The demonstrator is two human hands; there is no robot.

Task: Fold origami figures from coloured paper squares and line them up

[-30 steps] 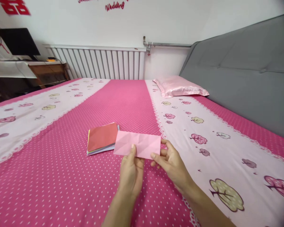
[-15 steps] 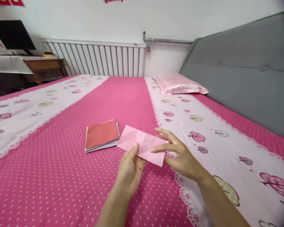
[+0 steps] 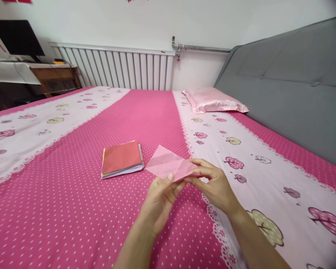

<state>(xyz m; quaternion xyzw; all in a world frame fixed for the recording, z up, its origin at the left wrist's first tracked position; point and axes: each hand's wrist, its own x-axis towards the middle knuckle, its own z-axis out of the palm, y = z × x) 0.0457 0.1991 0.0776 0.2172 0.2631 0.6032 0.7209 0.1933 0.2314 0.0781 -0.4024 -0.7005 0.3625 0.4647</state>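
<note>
A sheet of pink paper (image 3: 169, 162) with crease lines is held above the bed, tilted, its far corner pointing away from me. My left hand (image 3: 161, 198) pinches its near edge, thumb on top and fingers underneath. At the paper's right end my right hand (image 3: 215, 185) grips the edge between thumb and fingers, and that end bends under the fingers. Just left of the paper, a stack of coloured paper (image 3: 121, 158) lies on the bed with a red sheet on top; yellow, white and purple edges show below it.
The bed is covered by a pink dotted sheet (image 3: 81, 209) with white tree-print bands. A pink pillow (image 3: 214, 100) lies against the grey headboard (image 3: 291, 82). Behind are a white radiator (image 3: 114, 67) and a pipe (image 3: 204, 48). A desk with a monitor (image 3: 18, 37) stands far left.
My right hand has gone from spread fingers over the paper to gripping its right end. The paper has tilted and its right end now bends. My left hand keeps its pinch.
</note>
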